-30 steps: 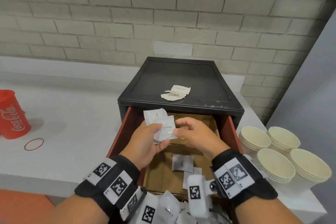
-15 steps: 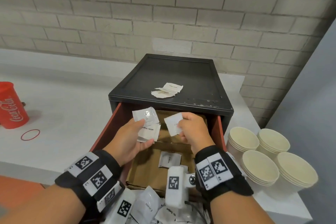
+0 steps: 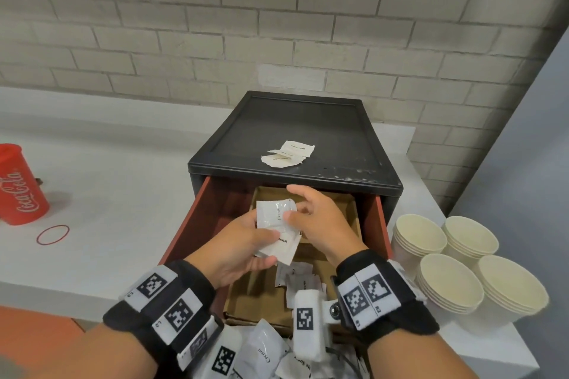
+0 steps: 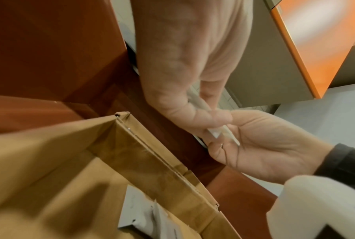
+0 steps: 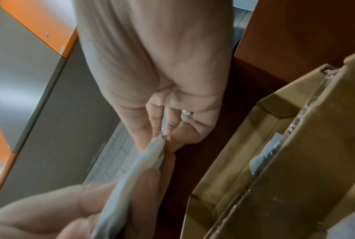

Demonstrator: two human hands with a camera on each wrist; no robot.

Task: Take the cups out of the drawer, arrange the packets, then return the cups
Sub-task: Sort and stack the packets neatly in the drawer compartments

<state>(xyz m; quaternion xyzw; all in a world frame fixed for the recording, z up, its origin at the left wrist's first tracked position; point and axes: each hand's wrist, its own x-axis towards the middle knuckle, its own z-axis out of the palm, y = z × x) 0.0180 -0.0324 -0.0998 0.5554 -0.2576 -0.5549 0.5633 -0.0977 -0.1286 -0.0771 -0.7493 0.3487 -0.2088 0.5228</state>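
Note:
Over the open red drawer (image 3: pixel 197 215), my left hand (image 3: pixel 243 246) holds a small stack of white packets (image 3: pixel 277 224); the top one reads "Cream". My right hand (image 3: pixel 320 221) pinches the stack's right edge, thumb on the top packet. The left wrist view shows the packets (image 4: pixel 214 133) edge-on between my left hand (image 4: pixel 192 97) and my right hand (image 4: pixel 264 145). In the right wrist view the packets (image 5: pixel 139 169) meet my right hand's fingertips (image 5: pixel 162 129). Several stacks of cream paper cups (image 3: pixel 462 258) stand on the counter right of the drawer.
A cardboard box (image 3: pixel 255 295) inside the drawer holds a few loose packets (image 3: pixel 295 280). More packets (image 3: pixel 261 351) pile at the drawer's front. Two opened packets (image 3: pixel 288 154) lie on the black cabinet (image 3: pixel 292 120). A red cup (image 3: pixel 18 188) and a red rubber band (image 3: pixel 53 234) sit far left.
Half a second ago my right hand held one packet apart from the left hand's stack. It has brought that packet onto the stack, and both hands now meet over the drawer.

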